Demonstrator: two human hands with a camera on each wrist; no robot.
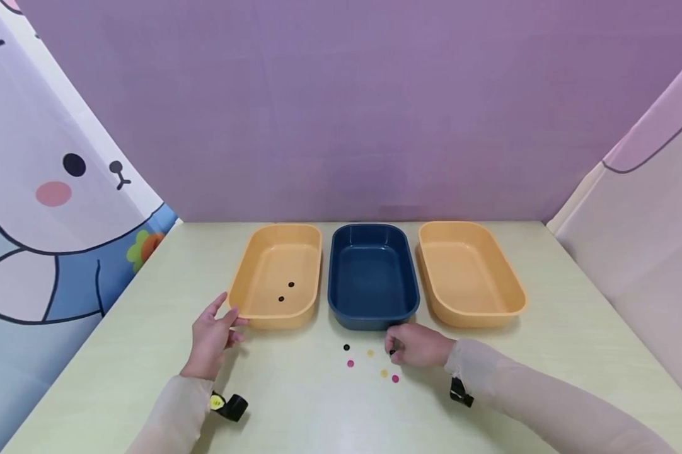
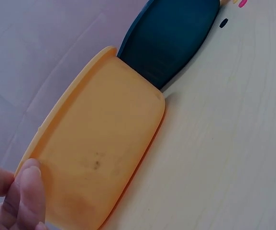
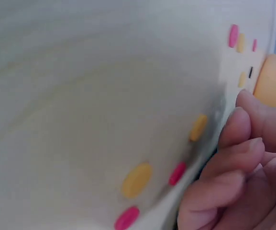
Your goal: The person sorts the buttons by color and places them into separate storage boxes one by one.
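Note:
A left yellow tray [image 1: 275, 315] holds two black buttons [image 1: 286, 292]. At its near left corner my left hand [image 1: 212, 337] grips the rim, and in the left wrist view a finger [image 2: 31, 191] lies against the outer wall. My right hand [image 1: 420, 345] is low over the table, just in front of the blue tray [image 1: 373, 323], and pinches a black button [image 1: 393, 352]. Left of it lie another black button [image 1: 346, 347], yellow buttons [image 1: 370, 354] and pink buttons [image 1: 350, 364]. More buttons [image 3: 137, 180] show beside the curled fingers in the right wrist view.
A right yellow tray [image 1: 477, 312] stands beyond the right hand; no buttons show in it or in the blue tray. The three trays stand in a row on a pale table [image 1: 295, 403], in front of a purple backdrop [image 1: 341, 113]. Printed cloth [image 1: 63, 221] hangs at the left.

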